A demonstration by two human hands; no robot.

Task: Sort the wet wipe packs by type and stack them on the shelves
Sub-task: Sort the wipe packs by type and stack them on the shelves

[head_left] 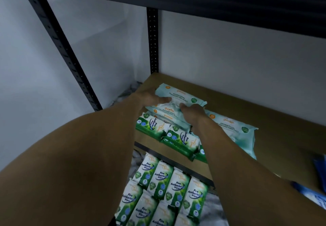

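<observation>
Both hands on one mint pack, up on the wooden shelf

The left hand (pixel 151 96) and right hand (pixel 193 111) each curl their fingers onto an end of the crumpled mint pack (pixel 168 106). It sits on top of the mint stack (pixel 166 117) on the shelf board (pixel 264 113). The far mint pack (pixel 181 94) lies touching it at 12 o'clock, and the loose mint pack (pixel 232 129) is at 4 o'clock by the right wrist. Green pine packs (pixel 181 140) sit at 6 o'clock on the front edge, with the lower pine packs (pixel 167 190) under that. Blue packs (pixel 319 169) are way out at 4 o'clock.
</observation>
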